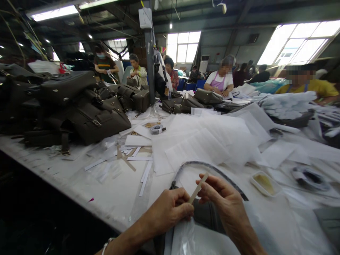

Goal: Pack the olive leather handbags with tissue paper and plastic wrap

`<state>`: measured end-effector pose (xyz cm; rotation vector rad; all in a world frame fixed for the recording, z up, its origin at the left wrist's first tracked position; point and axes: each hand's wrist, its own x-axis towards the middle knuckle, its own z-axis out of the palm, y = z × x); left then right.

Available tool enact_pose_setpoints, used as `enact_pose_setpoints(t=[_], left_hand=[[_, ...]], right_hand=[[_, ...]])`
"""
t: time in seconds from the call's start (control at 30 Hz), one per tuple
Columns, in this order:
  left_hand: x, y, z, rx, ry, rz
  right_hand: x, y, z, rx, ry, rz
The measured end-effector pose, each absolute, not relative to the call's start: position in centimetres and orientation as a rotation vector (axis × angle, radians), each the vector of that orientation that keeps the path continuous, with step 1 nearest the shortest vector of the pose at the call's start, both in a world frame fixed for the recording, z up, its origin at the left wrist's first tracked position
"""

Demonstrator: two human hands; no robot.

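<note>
Low in the head view, my left hand [170, 209] pinches the lower end of a narrow, pale beige strip [198, 188]. My right hand [225, 200] has its bent fingers at the strip's upper end, with thumb and fingertips on it. The strip slants up to the right between the hands. Below them lies a dark bag [205, 214], partly covered by clear plastic and white sheet [204, 242]. Its arched handle [202, 163] looks wrapped and rises behind my hands. My wrists and palms hide much of the bag.
Stacked white foam sheets [202, 141] lie beyond the bag, with loose paper strips [145, 179] on the left. A small plastic tray [265, 183] and a coiled cord [309, 179] are at right. Dark bags [79, 113] pile up left; several people work across the table.
</note>
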<state>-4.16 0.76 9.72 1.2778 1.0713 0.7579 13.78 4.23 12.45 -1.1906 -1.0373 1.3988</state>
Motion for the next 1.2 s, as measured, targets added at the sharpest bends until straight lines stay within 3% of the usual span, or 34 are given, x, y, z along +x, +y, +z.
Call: enact_pose_setpoints(t=[0.37, 0.83, 1.07, 1.2], left_hand=[[-3.3, 1.2, 12.1, 1.756, 1.156, 0.691], [-3.0, 0.6, 10.2, 1.412, 1.065, 0.705], [-8.0, 1.9, 9.9, 1.693, 1.605, 0.742], [-14.4, 2.5, 10.8, 1.96, 2.399, 0.139]], right_hand=[[13.4, 3.8, 11.2, -1.041, -1.075, 1.511], [14.3, 3.1, 12.2, -0.918, -1.134, 1.564], [14.5, 3.3, 12.0, -0.963, -0.919, 1.484], [14.5, 2.9, 11.4, -1.022, -0.947, 1.409]])
